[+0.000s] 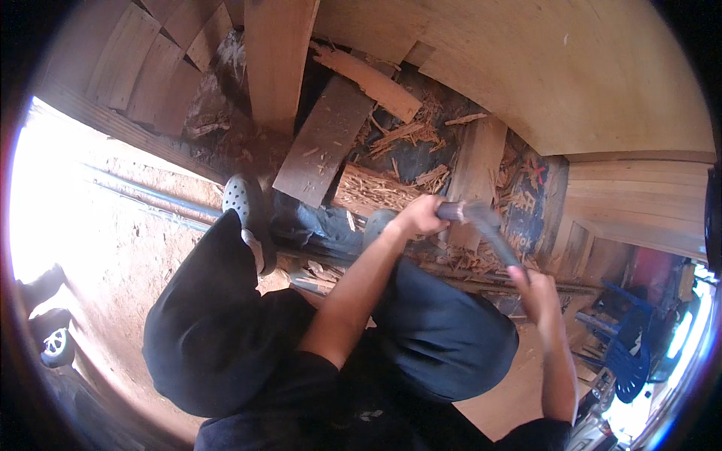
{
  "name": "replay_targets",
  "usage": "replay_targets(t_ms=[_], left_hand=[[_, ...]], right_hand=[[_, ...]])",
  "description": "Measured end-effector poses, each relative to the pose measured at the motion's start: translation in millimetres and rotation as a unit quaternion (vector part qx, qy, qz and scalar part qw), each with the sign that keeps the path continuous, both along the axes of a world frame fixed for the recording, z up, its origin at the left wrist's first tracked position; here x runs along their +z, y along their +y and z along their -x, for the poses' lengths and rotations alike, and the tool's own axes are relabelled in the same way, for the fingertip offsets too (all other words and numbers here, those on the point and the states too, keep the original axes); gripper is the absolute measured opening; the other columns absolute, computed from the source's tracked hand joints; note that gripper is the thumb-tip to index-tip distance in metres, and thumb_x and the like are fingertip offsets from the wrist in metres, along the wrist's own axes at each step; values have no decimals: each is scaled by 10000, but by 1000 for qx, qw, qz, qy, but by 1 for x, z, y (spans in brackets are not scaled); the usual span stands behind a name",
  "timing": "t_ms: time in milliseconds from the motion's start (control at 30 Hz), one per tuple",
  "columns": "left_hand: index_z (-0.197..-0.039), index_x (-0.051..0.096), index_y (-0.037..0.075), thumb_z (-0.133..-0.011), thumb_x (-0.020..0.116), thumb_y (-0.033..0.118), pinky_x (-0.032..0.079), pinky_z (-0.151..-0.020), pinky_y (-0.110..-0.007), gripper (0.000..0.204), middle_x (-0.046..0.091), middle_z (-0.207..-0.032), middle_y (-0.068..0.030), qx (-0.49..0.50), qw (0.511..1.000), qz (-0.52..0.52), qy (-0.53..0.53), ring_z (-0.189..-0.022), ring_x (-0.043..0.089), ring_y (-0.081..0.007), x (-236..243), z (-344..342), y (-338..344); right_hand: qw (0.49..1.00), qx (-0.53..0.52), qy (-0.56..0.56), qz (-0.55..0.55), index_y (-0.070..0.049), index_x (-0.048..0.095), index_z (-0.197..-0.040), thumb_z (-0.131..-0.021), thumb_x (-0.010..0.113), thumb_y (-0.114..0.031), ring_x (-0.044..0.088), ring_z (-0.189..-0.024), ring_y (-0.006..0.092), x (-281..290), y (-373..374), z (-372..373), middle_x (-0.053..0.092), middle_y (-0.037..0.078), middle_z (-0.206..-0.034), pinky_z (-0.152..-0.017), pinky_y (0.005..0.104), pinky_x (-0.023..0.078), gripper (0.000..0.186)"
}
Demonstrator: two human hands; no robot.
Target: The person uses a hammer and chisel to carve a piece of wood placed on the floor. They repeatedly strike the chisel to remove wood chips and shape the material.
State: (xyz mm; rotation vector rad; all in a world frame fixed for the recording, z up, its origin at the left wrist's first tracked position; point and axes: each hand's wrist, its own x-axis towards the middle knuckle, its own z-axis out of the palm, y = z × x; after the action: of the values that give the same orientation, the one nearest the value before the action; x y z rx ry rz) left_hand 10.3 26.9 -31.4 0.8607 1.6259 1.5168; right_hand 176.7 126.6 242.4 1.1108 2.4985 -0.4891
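My left hand (pixel 421 216) is closed around a tool with a dark cylindrical handle (pixel 451 211); the rest of the tool is hidden, so its kind is unclear. In my right hand (pixel 538 295) is a hammer (pixel 502 246), gripped by its dark handle. Its head, smeared by motion, is right beside the end of the handle in my left hand. Below both hands is a wooden plank (pixel 477 161) among broken chips. Left of it lies a splintered, crumbling piece of wood (pixel 368 188).
A brown board (pixel 323 143) and a rough strip of wood (pixel 372 79) lie on the debris ahead. Large wooden panels (pixel 587 60) close off the far right. An upright plank (pixel 278 60) stands ahead. A blue chair (pixel 632 346) is at the right.
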Motion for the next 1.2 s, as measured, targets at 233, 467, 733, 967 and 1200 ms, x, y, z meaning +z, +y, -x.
replay_targets(t_ms=[233, 467, 733, 967, 1200], left_hand=[[-808, 675, 55, -567, 639, 184, 506, -683, -391, 276, 643, -746, -196, 7, 996, 93, 1, -755, 647, -352, 17, 1, -4], [-840, 677, 56, -581, 656, 179, 501, -701, -394, 288, 648, -767, -195, 40, 999, -34, -3, -761, 645, -350, -17, -8, 9], [-947, 675, 68, -643, 580, 161, 510, -807, -426, 333, 663, -894, -207, -15, 991, 118, 64, -879, 635, -370, 5, -8, -2], [-905, 676, 57, -618, 609, 184, 505, -767, -432, 321, 660, -850, -202, 17, 992, 105, 75, -854, 633, -372, 11, -8, 2], [-960, 686, 95, -600, 658, 228, 507, -779, -422, 385, 664, -876, -194, 14, 990, 119, 72, -875, 634, -361, 8, -7, 5]], right_hand=[[974, -207, 88, 13, -8, 565, -708, -935, 508, -405, 458, -513, 126, 69, 7, -13, 496, 58, -546, -499, 294, 356, 461], [970, 42, 240, -28, -3, 557, -867, -875, 561, -487, 534, -583, 210, 25, -20, -6, 534, 106, -647, -548, 302, 406, 484], [984, -143, -88, -57, 76, 594, -847, -926, 474, -496, 602, -661, 319, 18, 13, -49, 584, 236, -708, -646, 409, 448, 589], [948, -317, -2, 20, -29, 531, -708, -927, 474, -515, 478, -494, 124, 45, -16, -115, 459, 39, -575, -436, 303, 343, 536], [893, -203, 401, 36, -65, 550, -781, -927, 512, -464, 473, -495, 81, 43, -51, -66, 532, 40, -681, -397, 233, 328, 427]])
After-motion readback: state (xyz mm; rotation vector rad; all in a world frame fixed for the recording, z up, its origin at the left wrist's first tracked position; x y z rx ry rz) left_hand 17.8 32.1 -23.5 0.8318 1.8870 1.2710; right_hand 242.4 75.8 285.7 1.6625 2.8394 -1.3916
